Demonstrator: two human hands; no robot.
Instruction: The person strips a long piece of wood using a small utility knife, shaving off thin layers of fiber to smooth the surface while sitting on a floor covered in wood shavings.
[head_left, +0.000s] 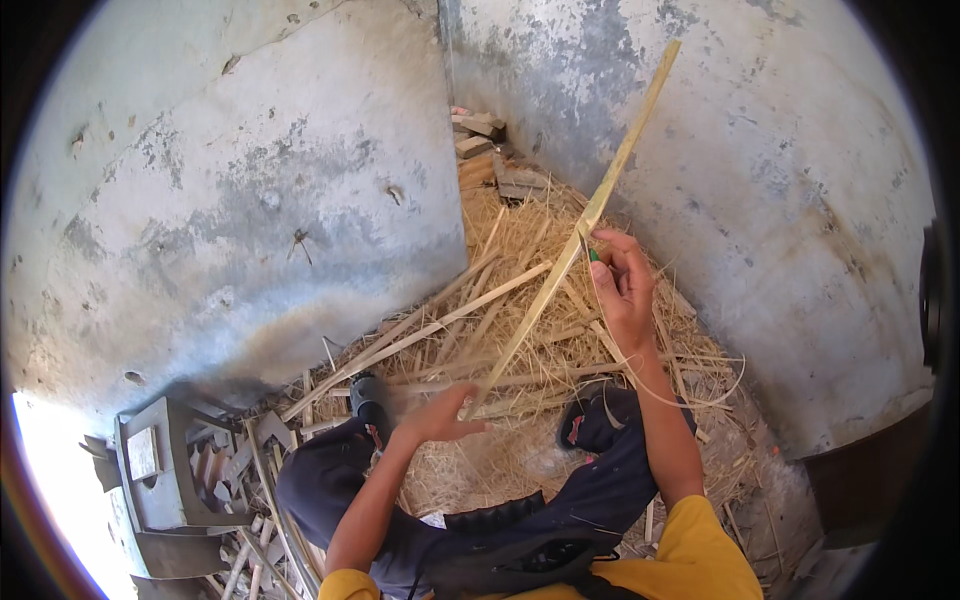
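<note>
Pale strip (600,194) slants up before me, above the shavings (530,232). My right hand (627,295) pinches a small green-handled blade (594,256) at it; my left hand (438,416) is by its lower end, blurred, can't tell if gripping. Probably light, springy, splinter-edged: hold by flat faces.

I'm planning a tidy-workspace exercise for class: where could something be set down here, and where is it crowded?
The barest floor lies between the shavings and the foot of the right wall; the patch between the legs is thinly littered. Crowded: the back, heaped with strips, and the lower left, around the grey frame.
</note>
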